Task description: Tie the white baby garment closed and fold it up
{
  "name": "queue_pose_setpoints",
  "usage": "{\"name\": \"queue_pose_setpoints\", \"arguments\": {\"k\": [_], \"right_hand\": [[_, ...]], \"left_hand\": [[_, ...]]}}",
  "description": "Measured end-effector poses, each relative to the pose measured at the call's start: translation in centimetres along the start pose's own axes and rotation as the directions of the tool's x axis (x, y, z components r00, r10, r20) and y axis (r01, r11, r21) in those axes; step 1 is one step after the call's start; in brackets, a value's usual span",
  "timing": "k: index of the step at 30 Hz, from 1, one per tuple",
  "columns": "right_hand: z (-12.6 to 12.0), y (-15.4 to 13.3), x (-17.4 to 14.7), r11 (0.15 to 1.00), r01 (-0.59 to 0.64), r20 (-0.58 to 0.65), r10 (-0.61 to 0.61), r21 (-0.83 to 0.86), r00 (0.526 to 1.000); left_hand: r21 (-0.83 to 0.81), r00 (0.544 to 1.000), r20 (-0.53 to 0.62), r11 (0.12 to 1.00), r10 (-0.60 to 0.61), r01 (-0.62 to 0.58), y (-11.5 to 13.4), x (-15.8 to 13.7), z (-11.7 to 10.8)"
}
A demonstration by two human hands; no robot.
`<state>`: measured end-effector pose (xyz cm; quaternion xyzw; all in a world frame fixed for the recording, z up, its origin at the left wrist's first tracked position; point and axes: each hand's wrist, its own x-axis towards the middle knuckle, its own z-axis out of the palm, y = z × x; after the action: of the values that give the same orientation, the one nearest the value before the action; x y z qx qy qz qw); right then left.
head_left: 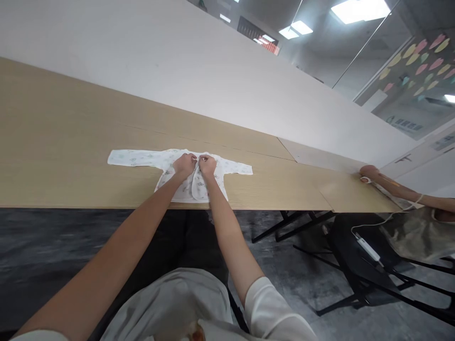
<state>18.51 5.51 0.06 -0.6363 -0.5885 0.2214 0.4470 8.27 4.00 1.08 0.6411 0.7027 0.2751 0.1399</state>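
A small white baby shirt [183,190] with a faint print lies spread on the wooden table [74,137], both sleeves stretched out sideways. Its front edges meet near the middle, and the lower part of the opening hangs slightly apart. My left hand [185,165] is closed in a pinch on the shirt's front edge near the neckline. Close beside it, my right hand [207,166] pinches the other front edge. Whatever small fastening may lie between the fingertips is too small to make out.
A white wall [170,71] runs along the table's back edge. At the far right another person's arm [398,187] rests on the table near a roll of tape [365,180]. A black chair [366,265] with a white power strip [368,248] stands right of me.
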Motion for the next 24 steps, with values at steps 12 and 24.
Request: {"name": "queue_pose_setpoints", "arguments": {"k": [12, 24], "right_hand": [[-0.17, 0.27, -0.17, 0.992, 0.037, 0.055, -0.044, 0.124, 0.997], [-0.84, 0.55, -0.26, 0.988, 0.064, 0.064, -0.073, 0.139, 0.995]], "left_hand": [[-0.101, 0.998, -0.042, 0.994, -0.039, 0.035, -0.60, 0.06, 0.38], [-0.173, 0.998, -0.041, 0.984, -0.050, 0.042, -0.38, -0.40, -0.17]]}}
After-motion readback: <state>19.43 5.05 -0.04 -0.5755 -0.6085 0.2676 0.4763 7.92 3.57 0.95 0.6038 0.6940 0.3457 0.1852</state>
